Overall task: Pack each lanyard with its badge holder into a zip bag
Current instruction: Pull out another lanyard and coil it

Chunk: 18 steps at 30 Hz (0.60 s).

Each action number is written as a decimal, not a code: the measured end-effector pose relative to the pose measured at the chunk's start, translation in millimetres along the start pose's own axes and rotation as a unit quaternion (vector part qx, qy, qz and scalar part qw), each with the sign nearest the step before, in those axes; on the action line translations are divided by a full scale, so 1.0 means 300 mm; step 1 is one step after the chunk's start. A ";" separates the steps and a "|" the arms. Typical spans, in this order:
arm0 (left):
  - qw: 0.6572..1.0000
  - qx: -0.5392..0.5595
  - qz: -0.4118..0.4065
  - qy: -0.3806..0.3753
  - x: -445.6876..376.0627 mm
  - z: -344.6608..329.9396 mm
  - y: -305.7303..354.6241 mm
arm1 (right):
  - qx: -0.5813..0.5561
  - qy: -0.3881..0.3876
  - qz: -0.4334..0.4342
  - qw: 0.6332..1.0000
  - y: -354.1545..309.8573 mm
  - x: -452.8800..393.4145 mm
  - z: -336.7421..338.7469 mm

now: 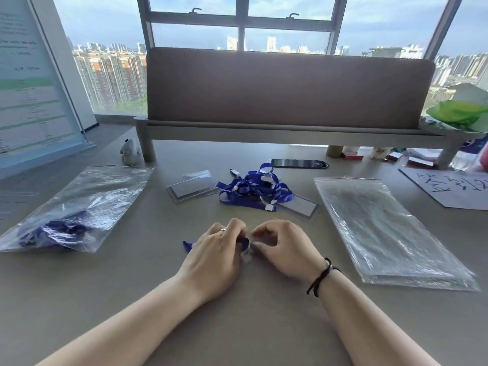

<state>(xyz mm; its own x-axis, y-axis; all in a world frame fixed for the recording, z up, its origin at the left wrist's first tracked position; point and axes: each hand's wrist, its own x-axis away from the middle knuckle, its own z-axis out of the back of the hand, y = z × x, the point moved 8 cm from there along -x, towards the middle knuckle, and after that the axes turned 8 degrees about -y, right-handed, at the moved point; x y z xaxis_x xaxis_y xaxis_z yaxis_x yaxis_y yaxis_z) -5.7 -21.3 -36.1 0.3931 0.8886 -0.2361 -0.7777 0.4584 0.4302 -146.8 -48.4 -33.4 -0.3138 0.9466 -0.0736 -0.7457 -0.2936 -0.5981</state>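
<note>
Clear zip bag [79, 204] holding blue lanyards [62, 231], empty bags [390, 233] stacked right

Arms: both forearms bare, no sleeves in view.
Left hand [215, 256]: a thin, pale band ring [223, 229] sits on one finger.
Right hand [284, 250]: no ring visible.
Right wrist: a thin black cord bracelet [320, 278], knotted, with short loose ends.

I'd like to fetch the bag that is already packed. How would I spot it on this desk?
Start at the brown desk divider and come toward the person's left side of the desk. There lies a clear zip bag, apart from the flat stack of zip bags on the right. It alone has blue lanyards bunched inside its near end.
</note>
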 end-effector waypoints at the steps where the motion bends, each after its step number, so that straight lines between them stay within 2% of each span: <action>1: 1.000 0.021 0.016 0.001 0.005 0.003 -0.005 | 0.019 -0.020 0.020 0.999 -0.011 0.000 -0.012; 3: 0.999 0.028 0.020 0.008 0.010 0.009 -0.009 | 0.017 -0.042 0.039 0.998 -0.025 0.005 -0.022; 5: 0.999 0.022 0.017 -0.017 0.011 0.010 -0.002 | 0.009 -0.049 0.048 0.998 -0.031 0.008 -0.023; 8: 0.994 -0.032 0.003 -0.104 0.013 -0.029 0.014 | 0.007 -0.050 0.061 0.997 -0.045 0.012 -0.021; 12: 0.962 -0.156 0.045 -0.220 0.058 -0.088 0.011 | 0.021 -0.031 0.050 0.998 -0.061 0.016 -0.025; 18: 0.956 -0.175 0.040 -0.231 0.076 -0.075 0.004 | 0.067 -0.049 0.050 0.995 -0.098 0.052 -0.043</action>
<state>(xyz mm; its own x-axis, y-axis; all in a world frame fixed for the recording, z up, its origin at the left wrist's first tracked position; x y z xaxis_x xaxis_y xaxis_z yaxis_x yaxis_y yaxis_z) -8.7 -0.9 -60.6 0.4368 0.8696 0.2300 -0.8994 0.4272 0.0927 -122.3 -23.3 -27.3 -0.4418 0.8959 -0.0460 -0.7776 -0.4080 -0.4785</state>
